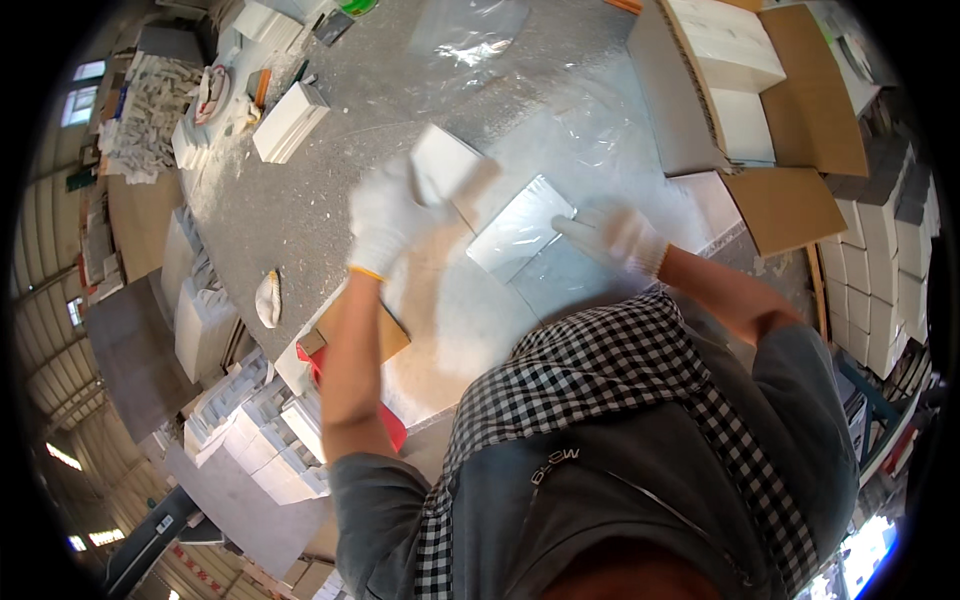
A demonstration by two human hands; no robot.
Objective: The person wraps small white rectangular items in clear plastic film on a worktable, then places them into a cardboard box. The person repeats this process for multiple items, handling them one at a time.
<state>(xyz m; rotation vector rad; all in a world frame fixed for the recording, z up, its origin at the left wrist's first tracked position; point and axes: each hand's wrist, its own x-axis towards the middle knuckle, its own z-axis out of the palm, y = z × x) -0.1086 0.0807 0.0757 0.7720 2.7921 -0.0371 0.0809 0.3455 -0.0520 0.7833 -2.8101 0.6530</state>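
My left hand (388, 215), in a white knit glove and blurred by motion, grips a flat white slab (447, 160) by its near-left edge. Its separate fingers are hard to make out. Just to the right lies a clear shiny plastic bag (522, 228), with a pale rectangular shape showing through it. At the bag's right edge, my right hand (622, 238), gloved the same way, pinches the film between thumb and fingers. Both hands are over the dusty grey worktable (330, 200), in front of my checked apron (590, 340).
An opened cardboard box (805, 110) holding white blocks stands at the far right. White slabs (290, 122) are stacked at the far left, near a loose glove (268, 298). Clear plastic film (470, 35) lies at the back. White boxes (870, 270) are piled to the right.
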